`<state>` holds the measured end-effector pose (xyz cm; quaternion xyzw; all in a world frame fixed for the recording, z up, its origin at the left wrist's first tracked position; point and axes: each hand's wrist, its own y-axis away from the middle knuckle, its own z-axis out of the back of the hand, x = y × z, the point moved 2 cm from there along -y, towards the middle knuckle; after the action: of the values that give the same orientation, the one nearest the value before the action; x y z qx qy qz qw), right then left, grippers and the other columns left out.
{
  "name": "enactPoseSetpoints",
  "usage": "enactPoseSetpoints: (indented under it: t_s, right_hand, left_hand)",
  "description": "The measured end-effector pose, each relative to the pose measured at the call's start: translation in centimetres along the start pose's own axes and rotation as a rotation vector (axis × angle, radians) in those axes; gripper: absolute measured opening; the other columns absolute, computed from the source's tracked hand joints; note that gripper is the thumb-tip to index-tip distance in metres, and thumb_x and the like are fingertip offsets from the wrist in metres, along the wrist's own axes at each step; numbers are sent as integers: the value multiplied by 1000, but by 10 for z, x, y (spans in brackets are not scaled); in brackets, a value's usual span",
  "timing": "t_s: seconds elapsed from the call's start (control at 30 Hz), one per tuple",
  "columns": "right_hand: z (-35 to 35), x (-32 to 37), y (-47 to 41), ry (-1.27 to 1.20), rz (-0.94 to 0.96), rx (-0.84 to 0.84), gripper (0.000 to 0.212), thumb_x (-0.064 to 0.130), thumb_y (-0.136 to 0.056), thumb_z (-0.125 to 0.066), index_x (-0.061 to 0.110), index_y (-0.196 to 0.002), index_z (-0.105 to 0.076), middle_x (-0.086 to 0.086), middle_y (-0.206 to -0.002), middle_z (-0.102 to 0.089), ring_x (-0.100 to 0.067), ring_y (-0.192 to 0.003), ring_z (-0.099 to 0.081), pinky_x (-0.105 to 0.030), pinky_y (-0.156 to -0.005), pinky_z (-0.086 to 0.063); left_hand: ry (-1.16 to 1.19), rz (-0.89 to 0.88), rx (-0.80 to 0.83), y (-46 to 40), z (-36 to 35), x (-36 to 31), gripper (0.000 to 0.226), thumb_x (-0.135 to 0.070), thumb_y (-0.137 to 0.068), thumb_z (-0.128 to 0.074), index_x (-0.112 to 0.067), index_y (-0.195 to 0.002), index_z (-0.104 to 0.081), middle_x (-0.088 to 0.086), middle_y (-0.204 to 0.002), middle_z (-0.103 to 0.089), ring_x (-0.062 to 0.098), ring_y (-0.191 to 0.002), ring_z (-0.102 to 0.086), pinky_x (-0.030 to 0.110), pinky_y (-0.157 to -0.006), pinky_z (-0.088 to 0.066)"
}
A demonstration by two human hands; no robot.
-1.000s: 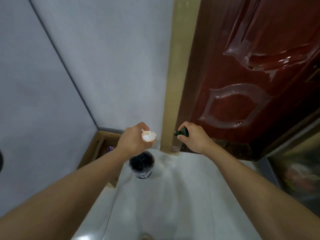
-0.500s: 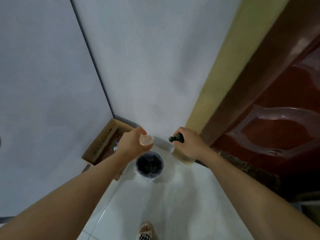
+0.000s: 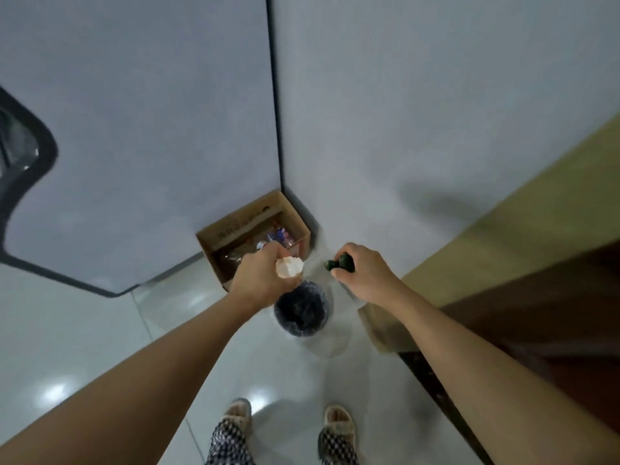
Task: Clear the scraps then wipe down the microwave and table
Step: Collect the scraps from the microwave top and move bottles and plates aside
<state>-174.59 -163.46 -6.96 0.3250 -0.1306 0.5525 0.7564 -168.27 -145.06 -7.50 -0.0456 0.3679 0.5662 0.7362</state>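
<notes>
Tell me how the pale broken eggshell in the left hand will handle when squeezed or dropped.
The pale broken eggshell looks thin and jagged-edged, so it likely crushes under a firm squeeze. The left hand holds it in its fingers, suggesting it is light. Dropped, it would probably fall into the black-lined bin below.

Dim, cool, even indoor light, source out of view. Soft white glare spots lie on the glossy floor tiles (image 3: 57, 392), another between the slippers (image 3: 339, 419). A faint, blurred shadow falls on the wall (image 3: 432, 203) right of the corner. The whole view is slightly soft, with compression smear. Wide-angle distortion bends the dark-edged panel (image 3: 30, 169) at the left edge and stretches both forearms toward the lower corners
</notes>
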Motion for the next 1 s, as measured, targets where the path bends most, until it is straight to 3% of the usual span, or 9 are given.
enactPoseSetpoints:
  t_s: [0.17,0.33,0.53,0.77,0.87,1.0]
  right_hand:
    - [-20,-34,-25,45,51,130,28,27,-89,-58,11,-112,-54,-10,-109,-59,-25,-99,-55,-31,-79,-42]
    - [-61,-66,-56,32,30,175,27,29,-88,-60,12,-109,-55,-8,-106,-59,-24,-96,-56,-32,-79,-45]
    - [-146,-122,-99,-4,-18,175,26,27,-86,-64,11,-106,-58,-8,-104,-61,-23,-95,-57,-24,-71,-36]
    - [-262,-196,-155,0,13,155,33,30,-83,-69,12,-107,-58,-6,-104,-60,-17,-86,-53,-25,-68,-37]
    - [-307,-222,-178,28,37,147,31,28,-83,-69,11,-106,-58,-8,-106,-59,-23,-97,-57,-26,-72,-40]
    - [-359,-252,-206,79,73,127,29,24,-84,-68,10,-107,-58,-9,-110,-60,-25,-103,-56,-30,-82,-45]
  left_hand:
    - [73,120,-57,3,-45,8,44,-41,-70,-79,-29,-103,-52,-3,-109,-64,17,-97,-60,31,-77,-55]
    - [81,216,-44,-16,-88,37,49,-42,-72,-78,-25,-111,-53,0,-113,-62,20,-100,-60,25,-70,-51]
    - [85,287,-40,-58,-154,105,51,-41,-71,-78,-25,-112,-52,2,-115,-63,18,-97,-60,27,-72,-54]
    - [59,309,-80,-118,-260,194,50,-42,-70,-79,-26,-108,-52,1,-109,-65,18,-91,-61,28,-67,-53]
    - [40,311,-96,-141,-303,228,49,-43,-69,-80,-28,-107,-52,0,-108,-66,17,-89,-60,26,-62,-48]
    - [-20,310,-128,-168,-348,265,49,-45,-70,-78,-27,-109,-53,0,-106,-66,20,-88,-61,32,-69,-54]
